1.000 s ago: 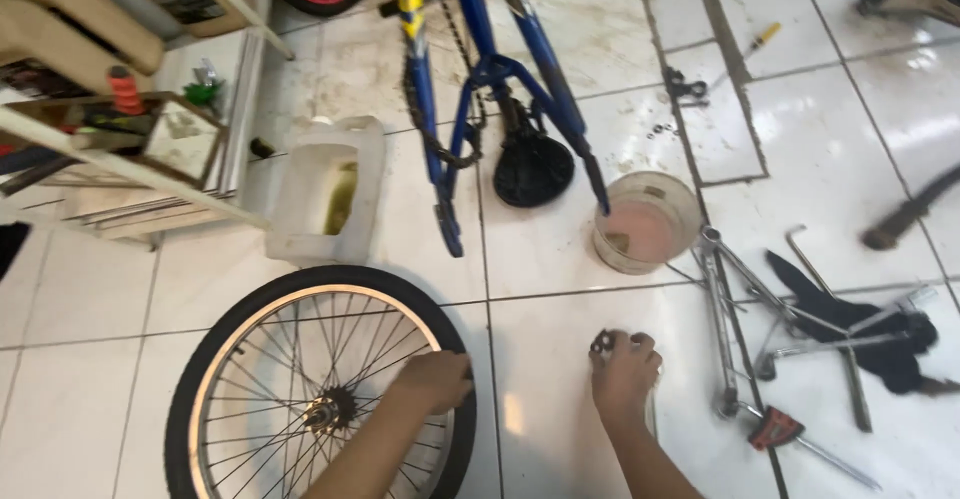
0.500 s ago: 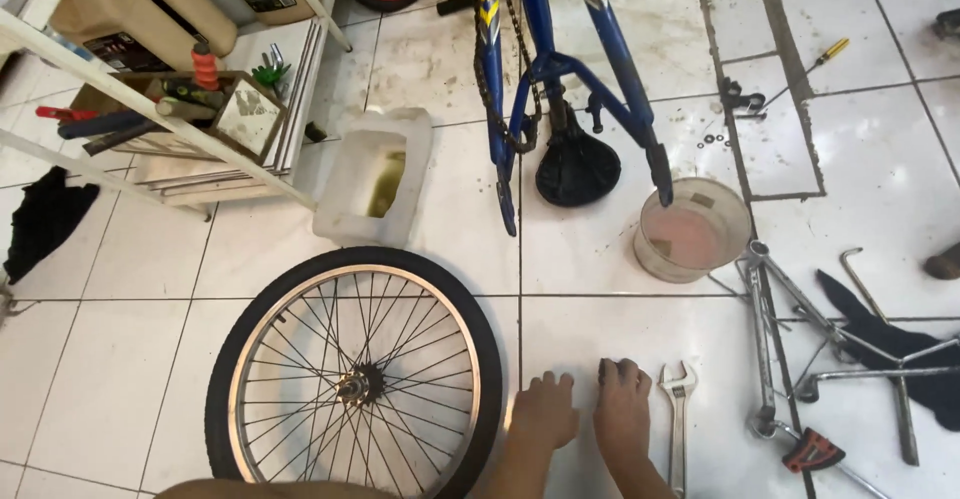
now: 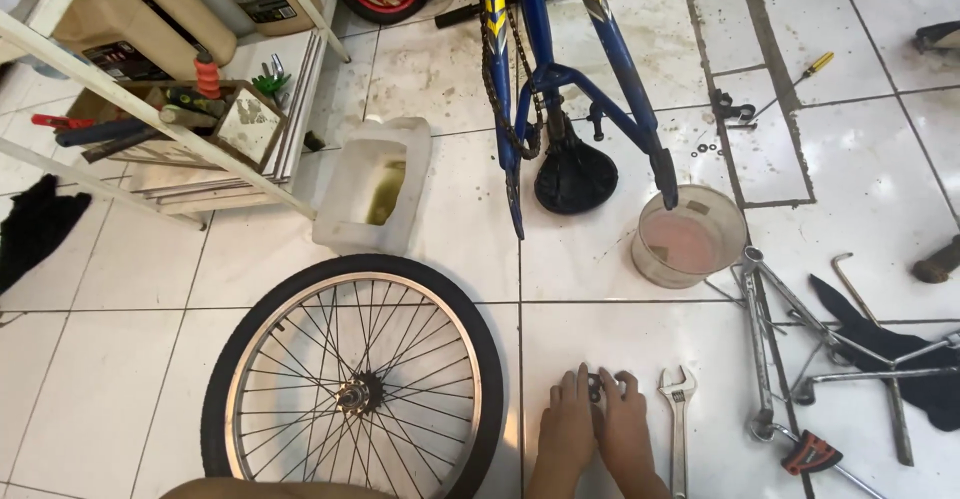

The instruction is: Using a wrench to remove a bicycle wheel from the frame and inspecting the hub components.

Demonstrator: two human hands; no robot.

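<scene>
My left hand (image 3: 567, 427) and my right hand (image 3: 625, 429) rest side by side on the white tiled floor, fingers together over small dark metal parts (image 3: 596, 387) between them. A spoked bicycle wheel (image 3: 352, 384) with a black tyre lies flat just left of my left hand. An adjustable wrench (image 3: 678, 409) lies on the tiles just right of my right hand. Whether either hand grips the small parts is hidden by the fingers.
An upside-down blue bicycle frame (image 3: 560, 69) with a black saddle (image 3: 574, 177) stands ahead. A round tub (image 3: 688, 236) of pinkish liquid, a cut plastic jug (image 3: 373, 187), a cross wrench (image 3: 800, 344), black cloth (image 3: 900, 359), a tool shelf (image 3: 170, 109) and a screwdriver (image 3: 800, 77) surround it.
My left hand left the wheel and moved right, joining my right hand over the small parts. The view shifted, bringing the adjustable wrench into sight beside my right hand.
</scene>
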